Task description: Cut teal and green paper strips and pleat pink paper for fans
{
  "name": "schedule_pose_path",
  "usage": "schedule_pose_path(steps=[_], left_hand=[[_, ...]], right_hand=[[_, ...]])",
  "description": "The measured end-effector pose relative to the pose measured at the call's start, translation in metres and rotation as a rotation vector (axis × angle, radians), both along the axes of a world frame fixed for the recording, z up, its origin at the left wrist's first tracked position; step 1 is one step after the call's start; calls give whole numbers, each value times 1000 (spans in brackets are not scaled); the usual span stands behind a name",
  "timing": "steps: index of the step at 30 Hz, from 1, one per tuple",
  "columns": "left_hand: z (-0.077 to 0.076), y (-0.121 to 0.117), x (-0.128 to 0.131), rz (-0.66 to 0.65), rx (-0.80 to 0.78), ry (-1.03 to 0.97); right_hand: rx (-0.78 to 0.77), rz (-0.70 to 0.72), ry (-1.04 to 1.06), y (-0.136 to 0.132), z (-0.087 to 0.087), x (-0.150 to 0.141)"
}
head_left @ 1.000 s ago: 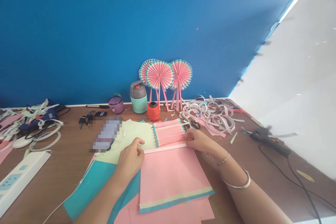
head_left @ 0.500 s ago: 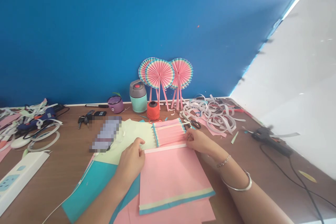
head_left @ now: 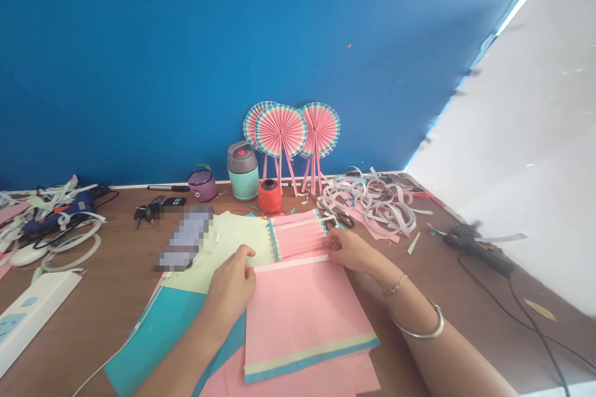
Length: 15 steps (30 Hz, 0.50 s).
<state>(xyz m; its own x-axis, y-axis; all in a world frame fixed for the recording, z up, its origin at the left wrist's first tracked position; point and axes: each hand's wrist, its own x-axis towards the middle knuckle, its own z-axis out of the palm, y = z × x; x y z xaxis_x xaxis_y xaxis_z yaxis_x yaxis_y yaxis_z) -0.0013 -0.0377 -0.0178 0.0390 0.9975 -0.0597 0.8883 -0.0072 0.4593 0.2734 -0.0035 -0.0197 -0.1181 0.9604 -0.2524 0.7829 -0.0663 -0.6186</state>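
Observation:
A pink paper sheet (head_left: 307, 310) lies before me, with cream and blue bands along its near edge. A white strip (head_left: 291, 265) runs along its far edge. My left hand (head_left: 233, 282) pinches the sheet's far left corner, thumb at the strip's end. At the far right corner, my right hand (head_left: 349, 251) is closed on the sheet, its fingertips partly hidden. Just beyond lies a pleated pink paper (head_left: 300, 239) with blue and cream edges, close to my right fingers. Blue paper (head_left: 162, 329), pale green paper (head_left: 237, 229) and more pink paper lie underneath and to the left.
Finished round paper fans (head_left: 281, 130) lean on the blue wall behind a mint flask (head_left: 243, 180) and red thread spool (head_left: 270, 196). Curled white strips (head_left: 386, 205), scissors (head_left: 345, 219) and a black glue gun (head_left: 475, 245) are right; a phone (head_left: 186, 239) and power strip (head_left: 37, 310) left.
The whole view has shifted slightly to the right, so things appear a little further left. Both hands keep their places at the sheet's far corners.

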Motion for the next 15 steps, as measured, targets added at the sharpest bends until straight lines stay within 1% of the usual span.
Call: schedule_pose_path(steps=[7,15], left_hand=[[0,0,0,-3,0,15],[5,-1,5,-12,-14,64]], right_hand=[[26,-5,-82,-2,8,-5],[56,-14,-141,-3,8,-9]])
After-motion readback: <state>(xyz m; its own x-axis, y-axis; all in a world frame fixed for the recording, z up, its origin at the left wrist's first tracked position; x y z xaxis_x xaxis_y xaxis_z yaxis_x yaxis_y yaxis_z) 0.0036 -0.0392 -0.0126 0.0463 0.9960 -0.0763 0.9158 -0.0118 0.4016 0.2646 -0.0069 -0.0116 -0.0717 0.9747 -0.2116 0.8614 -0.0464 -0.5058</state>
